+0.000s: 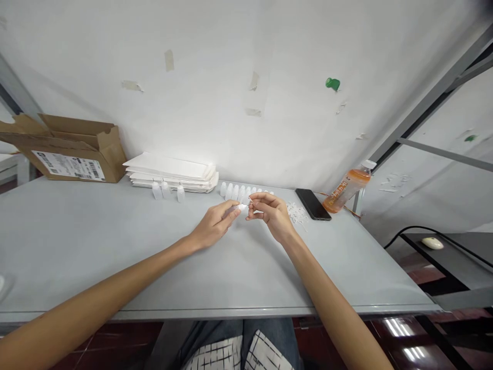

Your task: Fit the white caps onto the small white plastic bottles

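My left hand (215, 222) is closed round a small white squeeze bottle (242, 207), which lies tilted with its tip toward the right. At that tip the fingers of my right hand (271, 213) are pinched on a tiny white piece (250, 200), partly hidden by the fingers. Behind my hands several similar bottles (229, 191) stand upright in rows. To the left are 3 more upright bottles (165, 190) with thin dark needle-like tips. Beside my right hand lies a loose heap of small white pieces (296, 213).
A stack of white paper or envelopes (169, 169) lies against the wall, near an open cardboard box (73, 154). On the right are a black phone (313, 204) and a bottle of orange drink (346, 190). The grey table (115, 231) ends at its front edge before my lap.
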{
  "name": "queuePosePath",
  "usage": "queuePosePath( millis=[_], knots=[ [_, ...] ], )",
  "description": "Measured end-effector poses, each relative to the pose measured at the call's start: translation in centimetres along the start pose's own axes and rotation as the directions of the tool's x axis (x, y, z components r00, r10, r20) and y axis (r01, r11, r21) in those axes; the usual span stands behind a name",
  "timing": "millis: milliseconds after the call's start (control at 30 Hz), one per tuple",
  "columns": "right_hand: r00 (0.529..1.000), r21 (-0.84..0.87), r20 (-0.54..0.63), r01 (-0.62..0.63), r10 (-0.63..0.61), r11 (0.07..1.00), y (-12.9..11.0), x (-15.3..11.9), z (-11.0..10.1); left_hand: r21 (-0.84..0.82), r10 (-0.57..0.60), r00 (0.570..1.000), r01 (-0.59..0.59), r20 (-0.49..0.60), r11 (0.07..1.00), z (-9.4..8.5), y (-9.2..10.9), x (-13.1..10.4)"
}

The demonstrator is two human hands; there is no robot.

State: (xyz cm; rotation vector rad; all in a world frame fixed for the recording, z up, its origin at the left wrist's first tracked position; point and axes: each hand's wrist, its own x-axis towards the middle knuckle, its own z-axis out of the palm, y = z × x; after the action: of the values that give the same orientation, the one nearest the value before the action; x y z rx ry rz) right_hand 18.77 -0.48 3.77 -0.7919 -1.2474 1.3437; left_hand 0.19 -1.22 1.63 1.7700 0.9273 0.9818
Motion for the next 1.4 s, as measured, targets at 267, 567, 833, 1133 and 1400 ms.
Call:
queuePosePath(
  millis=[267, 567, 833, 1133, 1400],
  knots=[
    [1.000, -0.041, -0.008, 0.027, -0.028, 0.999, 0.2, 0.1, -0.1, 0.051, 0.009, 1.000, -0.008, -0.007, 0.999, 0.0, 0.2, 0.0],
    [0.992, -0.139, -0.038, 0.114, -0.120, 0.984, 0.0, -0.3, 0.4, 0.054, 0.005, 1.000, -0.004, -0.014, 0.999, 0.0, 0.2, 0.0],
    [0.984, -0.169, -0.046, 0.165, -0.175, 0.972, 0.4, -0.3, 0.6, 0.114, 0.004, 0.999, 0.000, -0.033, 0.993, -0.1, 0.3, 0.0],
    [0.975, -0.201, -0.079, 0.188, -0.207, 0.961, 0.8, -0.3, 1.0, 0.168, 0.018, 0.998, -0.008, -0.055, 0.986, 0.0, 0.1, 0.0],
    [0.975, -0.219, -0.073, 0.188, -0.208, 0.957, 1.1, -0.3, 0.9, 0.205, 0.024, 0.998, -0.011, -0.062, 0.979, 0.0, -0.1, 0.0]
  ],
)
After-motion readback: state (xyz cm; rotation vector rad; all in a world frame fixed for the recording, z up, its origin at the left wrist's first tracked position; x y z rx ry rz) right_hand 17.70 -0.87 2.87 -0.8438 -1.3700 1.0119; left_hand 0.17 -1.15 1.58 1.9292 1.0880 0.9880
